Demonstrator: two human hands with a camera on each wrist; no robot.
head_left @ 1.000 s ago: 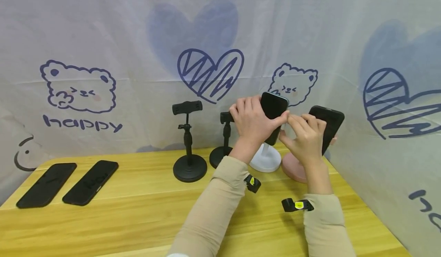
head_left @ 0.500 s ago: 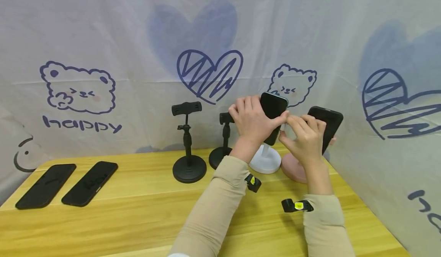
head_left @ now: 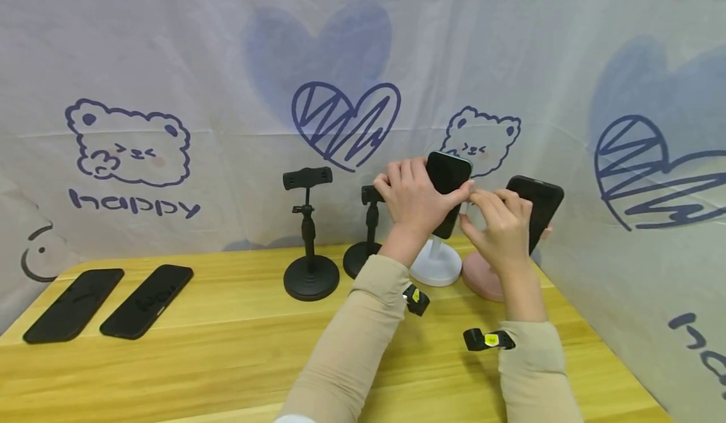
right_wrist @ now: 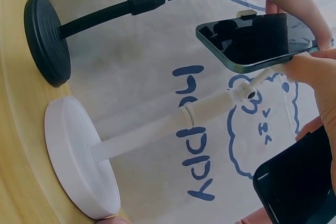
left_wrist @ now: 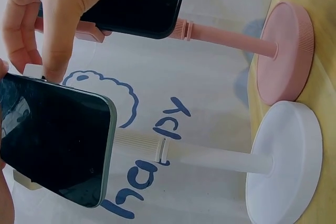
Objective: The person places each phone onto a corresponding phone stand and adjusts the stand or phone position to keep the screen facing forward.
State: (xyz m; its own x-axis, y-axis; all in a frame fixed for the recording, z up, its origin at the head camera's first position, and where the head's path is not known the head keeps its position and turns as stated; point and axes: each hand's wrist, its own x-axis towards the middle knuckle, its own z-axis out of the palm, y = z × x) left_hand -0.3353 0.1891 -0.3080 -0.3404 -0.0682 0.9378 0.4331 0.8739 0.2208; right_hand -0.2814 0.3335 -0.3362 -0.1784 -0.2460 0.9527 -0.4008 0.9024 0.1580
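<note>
My left hand (head_left: 411, 196) grips a dark smartphone (head_left: 448, 172) with its thumb across the lower screen and its fingers at the left edge. The phone sits tilted in the holder of a white phone stand (head_left: 435, 266). At the phone's right edge, my right hand (head_left: 500, 224) pinches the stand's white clamp (left_wrist: 33, 70) between thumb and fingers. The thumb of the left hand meets the right fingertips there. Just behind the right hand, a second dark phone (head_left: 541, 203) rests in a pink phone stand (head_left: 481, 277). Part of the white holder is hidden behind the phone.
A black phone stand (head_left: 311, 278) with a bare holder stands left of the hands. Another black stand (head_left: 360, 258) is partly behind the left hand. Two dark phones, one outer (head_left: 74, 306) and one inner (head_left: 147, 302), lie at the table's left. A printed cloth (head_left: 249, 158) hangs behind.
</note>
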